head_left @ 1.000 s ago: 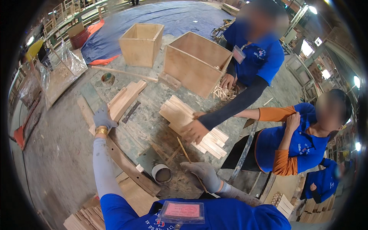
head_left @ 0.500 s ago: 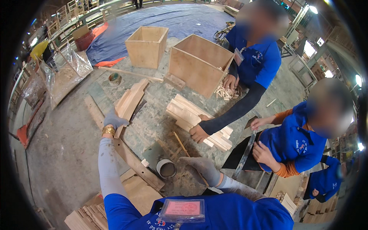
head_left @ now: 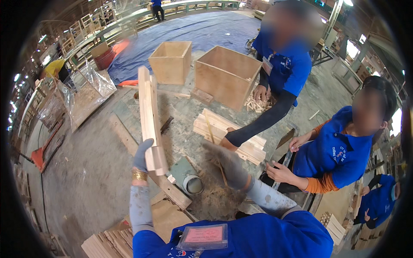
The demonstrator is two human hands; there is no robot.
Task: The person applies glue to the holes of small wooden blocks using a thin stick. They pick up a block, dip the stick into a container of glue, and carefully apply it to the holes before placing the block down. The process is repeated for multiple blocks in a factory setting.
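Observation:
My gloved left hand is closed round the lower part of several long pale wood pieces, held tilted up off the table. In my gloved right hand, smeared by motion, a thin yellow stick points away from me. Below and between my hands stands a cup of greyish liquid. A co-worker's dark-sleeved hand rests on a row of similar wood pieces on the worktable. That co-worker's other hand is at a heap of small wooden dowels.
Two open wooden boxes stand at the far side. A long wooden bar with holes runs along the left side. At right another person holds a dark flat strip. Stacked wood strips lie at lower left.
My left hand has lifted the wood pieces off the table and swung them upright and toward the right. My right hand has moved up and away from me with the stick.

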